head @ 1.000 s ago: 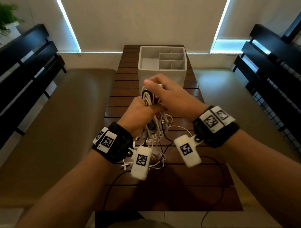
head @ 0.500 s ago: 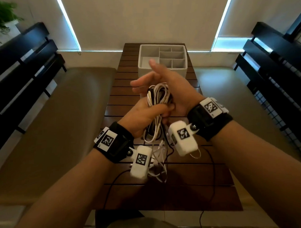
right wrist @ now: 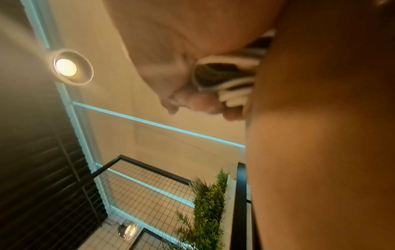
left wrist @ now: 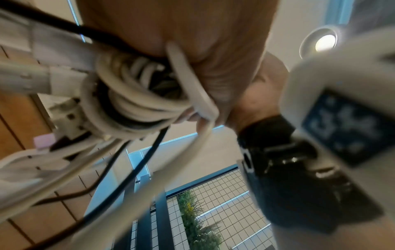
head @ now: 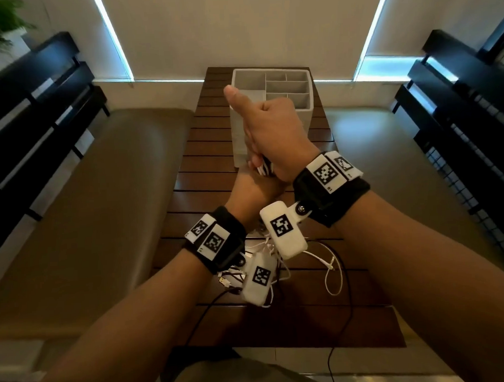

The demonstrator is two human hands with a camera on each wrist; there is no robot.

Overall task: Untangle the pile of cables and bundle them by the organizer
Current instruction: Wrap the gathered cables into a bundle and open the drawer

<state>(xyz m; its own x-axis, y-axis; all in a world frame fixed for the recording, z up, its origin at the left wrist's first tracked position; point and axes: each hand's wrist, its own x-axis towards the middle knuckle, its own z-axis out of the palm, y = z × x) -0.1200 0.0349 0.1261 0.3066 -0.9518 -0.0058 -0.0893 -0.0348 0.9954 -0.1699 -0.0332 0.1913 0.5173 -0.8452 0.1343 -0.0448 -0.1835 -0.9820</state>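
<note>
My left hand grips a coil of white and black cables above the table, mostly hidden under my right hand. The right hand lies over the coil's top with fingers curled and thumb sticking out to the upper left. In the left wrist view the coil shows as tight loops, and one white strand crosses over it under the fingers. The right wrist view catches a slice of the coil between both hands. The white organizer with several compartments stands just beyond the hands.
Loose cables hang from the coil and lie on the slatted wooden table, with a white loop to the right. A black cable runs off the front edge. Padded benches flank the table.
My right hand was open behind the coil; it has swung over the top and curled, covering the loops. Both hands have shifted toward the organizer.
</note>
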